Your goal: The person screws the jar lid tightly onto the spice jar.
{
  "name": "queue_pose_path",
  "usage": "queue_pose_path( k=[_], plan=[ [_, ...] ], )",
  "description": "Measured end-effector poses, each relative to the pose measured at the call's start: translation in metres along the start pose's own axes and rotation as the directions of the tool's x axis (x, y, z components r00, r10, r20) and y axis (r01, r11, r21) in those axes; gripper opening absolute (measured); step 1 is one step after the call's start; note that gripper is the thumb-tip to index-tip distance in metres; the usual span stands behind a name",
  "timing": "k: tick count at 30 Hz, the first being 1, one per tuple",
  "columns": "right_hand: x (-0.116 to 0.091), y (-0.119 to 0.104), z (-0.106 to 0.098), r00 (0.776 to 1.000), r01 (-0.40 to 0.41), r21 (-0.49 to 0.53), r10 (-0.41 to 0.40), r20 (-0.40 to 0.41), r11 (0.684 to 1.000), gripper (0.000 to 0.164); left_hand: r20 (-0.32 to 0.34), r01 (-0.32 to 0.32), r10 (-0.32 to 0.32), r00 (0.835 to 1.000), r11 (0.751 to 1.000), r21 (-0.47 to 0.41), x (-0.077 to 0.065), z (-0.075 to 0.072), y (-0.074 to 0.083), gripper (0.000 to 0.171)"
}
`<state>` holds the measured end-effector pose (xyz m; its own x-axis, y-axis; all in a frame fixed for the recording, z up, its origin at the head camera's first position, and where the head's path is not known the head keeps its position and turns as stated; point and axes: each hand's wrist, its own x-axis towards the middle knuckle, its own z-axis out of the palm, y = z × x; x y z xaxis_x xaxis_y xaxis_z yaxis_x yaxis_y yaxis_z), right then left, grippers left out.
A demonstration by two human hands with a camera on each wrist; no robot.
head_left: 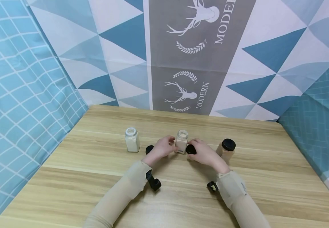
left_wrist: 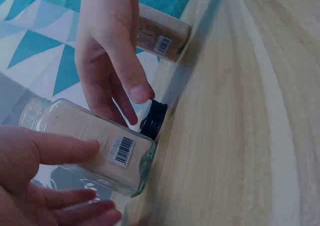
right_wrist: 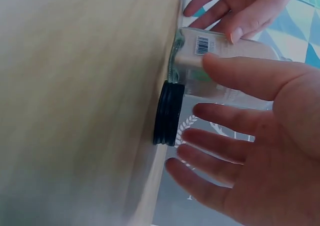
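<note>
A lidless glass jar (head_left: pixel 181 142) of pale beige powder stands upright between the two hands, its barcode label (left_wrist: pixel 121 150) facing the person. My left hand (head_left: pixel 164 146) is at the jar's left side, thumb extended along the glass and the other fingers loosely spread; whether it touches cannot be told. Beside the jar's base, on its right, a black screw lid (right_wrist: pixel 169 113) lies flat on the table. Around that lid, my right hand (head_left: pixel 205 153) is spread with relaxed fingers, a gap showing between fingertips and lid in the right wrist view.
To the left stands a lidless jar (head_left: pixel 132 141) with white contents. Another black lid (head_left: pixel 149 149) lies partly hidden behind the left wrist. At right, a jar with a black lid (head_left: pixel 228 144) and brownish contents stands behind the right wrist. Patterned cloth walls border the wooden table (head_left: pixel 181 202).
</note>
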<state>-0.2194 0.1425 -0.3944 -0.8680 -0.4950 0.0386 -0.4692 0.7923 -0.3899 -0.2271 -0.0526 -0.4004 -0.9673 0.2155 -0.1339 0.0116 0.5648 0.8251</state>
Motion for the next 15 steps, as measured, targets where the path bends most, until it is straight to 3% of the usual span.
queue_pose_path(
  k=[3,8,15],
  plan=[
    [0.003,-0.002,0.000,1.000,0.008,-0.003,-0.008,0.029,1.000,0.048,0.036,-0.018,0.022,0.999,0.993,-0.116,0.004,0.001,-0.003,0.059],
    [0.009,-0.003,-0.002,0.998,0.008,-0.046,-0.005,0.070,0.999,0.041,0.120,-0.018,0.057,0.991,0.952,-0.306,0.010,0.001,-0.008,0.056],
    [0.014,0.000,-0.005,0.992,-0.009,-0.034,0.013,0.124,0.999,0.039,0.135,-0.002,0.048,0.990,0.948,-0.318,0.012,0.000,-0.010,0.055]
  ],
)
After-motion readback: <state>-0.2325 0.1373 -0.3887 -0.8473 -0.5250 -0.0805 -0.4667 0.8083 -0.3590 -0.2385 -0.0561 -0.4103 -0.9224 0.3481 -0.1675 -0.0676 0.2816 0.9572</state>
